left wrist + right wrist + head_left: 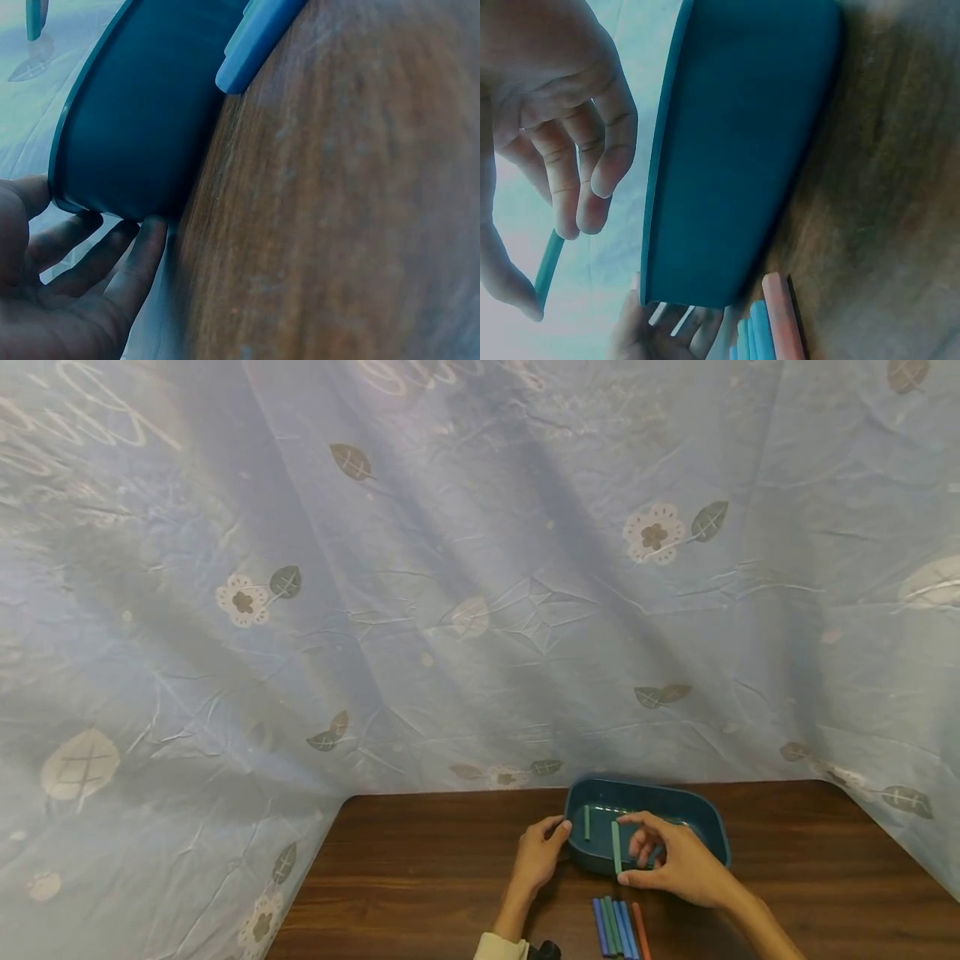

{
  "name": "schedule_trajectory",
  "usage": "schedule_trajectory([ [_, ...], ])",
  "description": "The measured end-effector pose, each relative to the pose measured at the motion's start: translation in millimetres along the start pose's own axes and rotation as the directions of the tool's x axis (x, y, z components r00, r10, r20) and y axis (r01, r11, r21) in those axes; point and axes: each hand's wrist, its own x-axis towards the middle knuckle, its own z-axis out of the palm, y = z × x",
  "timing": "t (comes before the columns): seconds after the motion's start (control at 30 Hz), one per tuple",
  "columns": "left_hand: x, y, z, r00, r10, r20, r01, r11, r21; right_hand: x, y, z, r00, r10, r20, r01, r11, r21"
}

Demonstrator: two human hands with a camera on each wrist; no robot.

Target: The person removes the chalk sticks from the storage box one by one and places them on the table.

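Observation:
A dark teal plastic tub (705,814) stands at the back of the table. My left hand (536,856) grips its left end; in the left wrist view the thumb is at the rim and the fingertips touch the outer wall. Between thumb and forefinger, my right hand (686,864) pinches a slim green stick (617,847) by its two ends, over the tub's near edge. Another green stick (587,822) is inside the tub at the left. The right hand hides part of the tub's inside.
In front of the tub, several coloured sticks lie side by side: violet-blue (600,927), green, blue and, at the right, an orange-red stick (641,931). The brown wooden table (420,877) ends against a patterned pale cloth (465,693) behind.

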Motion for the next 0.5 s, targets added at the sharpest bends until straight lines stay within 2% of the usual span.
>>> schedule_trajectory([
  [0.1,-0.7,-0.7,0.4,1.000,-0.016,0.004,0.016,1.000,-0.009,-6.8,-1,1,1.000,-0.008,0.002,0.008,1.000,0.018],
  [0.37,0.1,-0.1,-0.4,1.000,-0.005,-0.007,0.005,1.000,0.006,-21.9,4,6,0.997,-0.063,0.042,0.062,0.998,0.030],
  [0.5,-0.5,-0.2,-0.2,1.000,-0.015,0.013,0.015,1.000,-0.018,-30.9,8,8,0.995,-0.078,0.057,0.076,0.996,0.040],
])
